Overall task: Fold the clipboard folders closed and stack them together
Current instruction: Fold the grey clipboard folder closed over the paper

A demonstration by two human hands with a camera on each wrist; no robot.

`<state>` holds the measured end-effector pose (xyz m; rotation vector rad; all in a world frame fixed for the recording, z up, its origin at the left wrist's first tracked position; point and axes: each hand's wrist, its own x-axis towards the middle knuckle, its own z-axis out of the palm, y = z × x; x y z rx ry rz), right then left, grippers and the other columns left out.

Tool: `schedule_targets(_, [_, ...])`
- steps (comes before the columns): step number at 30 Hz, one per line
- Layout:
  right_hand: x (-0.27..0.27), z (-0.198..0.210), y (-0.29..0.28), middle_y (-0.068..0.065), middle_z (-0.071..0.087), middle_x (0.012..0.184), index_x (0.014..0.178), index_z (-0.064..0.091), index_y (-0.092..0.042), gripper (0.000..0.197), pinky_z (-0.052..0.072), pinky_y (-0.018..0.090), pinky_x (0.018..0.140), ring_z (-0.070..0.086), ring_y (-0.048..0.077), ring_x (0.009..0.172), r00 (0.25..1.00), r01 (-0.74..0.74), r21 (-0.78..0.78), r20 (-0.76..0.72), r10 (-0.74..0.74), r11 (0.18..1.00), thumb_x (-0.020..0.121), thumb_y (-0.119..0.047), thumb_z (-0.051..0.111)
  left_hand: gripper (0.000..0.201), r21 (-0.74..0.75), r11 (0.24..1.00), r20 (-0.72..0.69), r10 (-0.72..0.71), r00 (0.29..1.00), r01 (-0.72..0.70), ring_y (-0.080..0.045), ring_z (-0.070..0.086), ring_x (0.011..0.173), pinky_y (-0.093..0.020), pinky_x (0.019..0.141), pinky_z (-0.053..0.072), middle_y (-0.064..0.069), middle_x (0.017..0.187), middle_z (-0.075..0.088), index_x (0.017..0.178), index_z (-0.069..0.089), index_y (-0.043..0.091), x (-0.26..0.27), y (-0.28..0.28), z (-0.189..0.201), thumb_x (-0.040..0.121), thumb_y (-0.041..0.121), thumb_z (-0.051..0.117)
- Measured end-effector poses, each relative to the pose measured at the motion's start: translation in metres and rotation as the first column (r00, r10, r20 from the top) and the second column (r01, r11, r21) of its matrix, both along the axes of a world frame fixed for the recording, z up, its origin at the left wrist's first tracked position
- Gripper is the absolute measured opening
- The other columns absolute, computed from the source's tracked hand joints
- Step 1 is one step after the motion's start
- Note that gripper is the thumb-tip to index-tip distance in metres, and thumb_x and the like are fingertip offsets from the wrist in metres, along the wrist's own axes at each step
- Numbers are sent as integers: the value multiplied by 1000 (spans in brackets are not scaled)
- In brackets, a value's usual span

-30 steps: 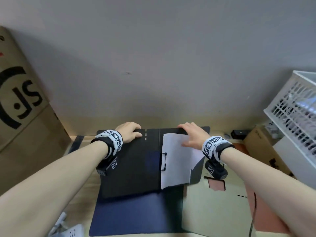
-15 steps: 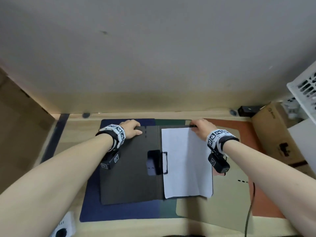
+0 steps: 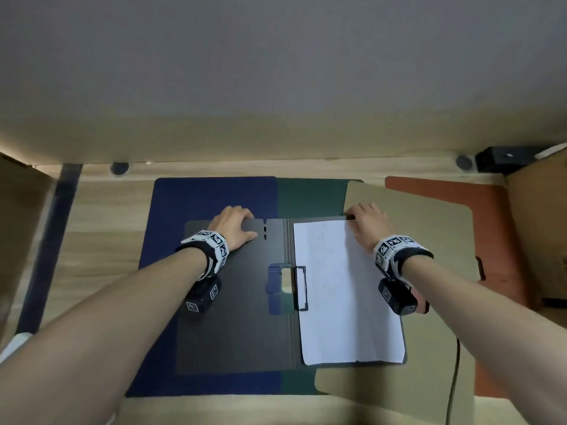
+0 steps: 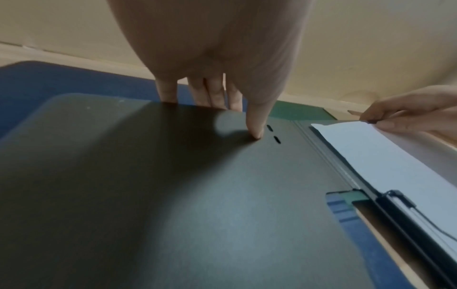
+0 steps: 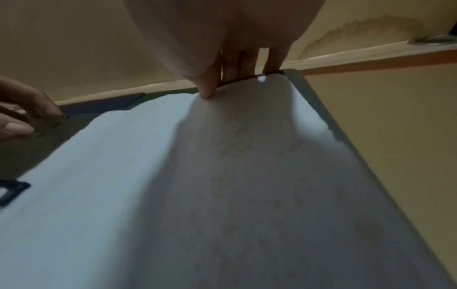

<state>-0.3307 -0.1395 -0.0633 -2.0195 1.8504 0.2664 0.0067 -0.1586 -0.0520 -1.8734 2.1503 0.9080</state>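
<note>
The dark grey clipboard folder (image 3: 239, 302), lying open and flat, is the biggest thing in front of us, spread across the middle of the wooden table (image 3: 101, 240) on top of other flat folders. Under it we see a navy blue folder (image 3: 211, 194) sticking out toward the table's left and far edges, a dark green one (image 3: 310, 197) showing at the far edge, a tan one (image 3: 429, 234) reaching toward the right edge, and an orange-brown one (image 3: 497, 228) beyond that. On the open folder's right half lies a white sheet of paper (image 3: 343, 289), with a black wire clip (image 3: 300, 288) at the spine.

Now the hands. Our left hand (image 3: 233, 223) grips the far edge of the left panel: thumb (image 4: 254, 121) pressing down on top beside two small slots (image 4: 273, 134), fingers (image 4: 212, 91) wrapped over the edge. Our right hand (image 3: 366, 220) pinches the far edge of the right panel near its far right corner, thumb (image 5: 209, 86) on the paper, fingers (image 5: 273, 60) curled behind the edge.
</note>
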Motion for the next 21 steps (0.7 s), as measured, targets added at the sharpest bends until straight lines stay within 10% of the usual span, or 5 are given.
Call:
schedule_targets(6, [-5, -15, 14, 6, 56, 115, 115, 60, -18, 28, 45, 42, 86, 49, 30, 105, 994, 47, -212, 109, -24, 976, 87, -13, 59, 42, -149, 988, -80, 36, 996, -48, -24, 47, 113, -41, 96, 44, -2, 116, 54, 115, 64, 18, 3, 10, -11, 80, 40, 73])
schedule_targets(21, [47, 16, 130, 19, 42, 148, 135, 46, -8, 68, 28, 43, 117, 36, 35, 137, 994, -28, -248, 93, 53, 968, 74, -11, 76, 49, -177, 975, -50, 126, 991, -133, -23, 46, 122, -38, 95, 47, 1, 132, 49, 129, 54, 18, 53, 117, 23, 83, 27, 69])
